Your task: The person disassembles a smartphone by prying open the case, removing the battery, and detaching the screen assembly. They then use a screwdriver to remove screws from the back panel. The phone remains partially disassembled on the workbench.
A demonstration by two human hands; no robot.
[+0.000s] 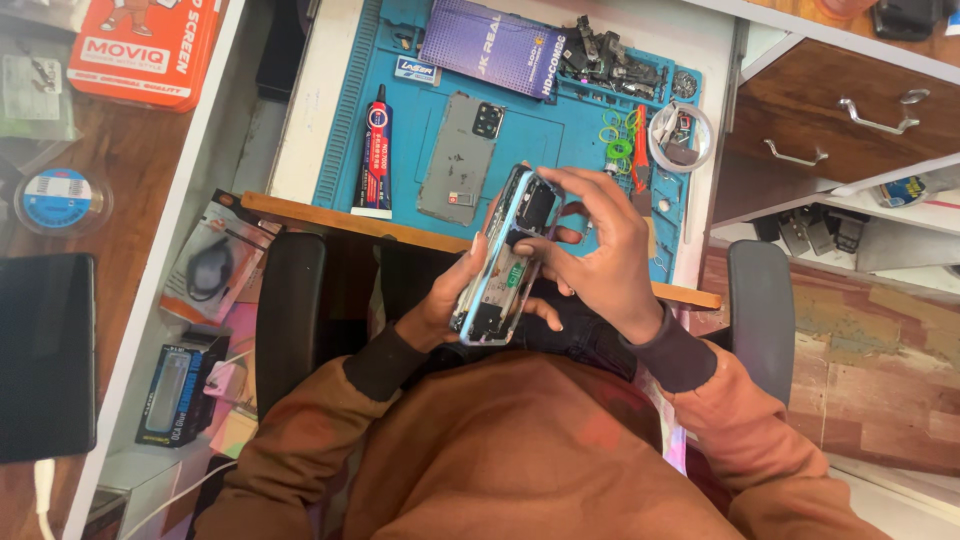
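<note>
Opened phone held in both hands above the lap

Looking down from the head camera, I see my left hand (440, 305) cradling an opened phone (505, 262) from below, fingers wrapped around its lower left edge. The phone has its back off, so the camera block and the inner boards face up, and it sits tilted, top end toward the worktop (320, 110), held just in front of its wooden front edge and over my lap. My right hand (600, 250) comes in from the right, grasping the phone's upper end, its fingertips (545, 180) curled over the top corner and a finger lying across the middle of the exposed inside.

On the worktop lies a blue repair mat (560, 135). A grey back cover (460, 158) rests flat on it, just beyond the phone. To its left lies a black glue tube with a red cap (376, 150), pointing away from me. A purple box (492, 45) sits at the far edge of the mat, with a heap of dark small parts (610, 55) beside it. Green rings (618, 135) and a round white dish (680, 135) are at the right side of the mat. An orange box (145, 45) lies far left
</note>
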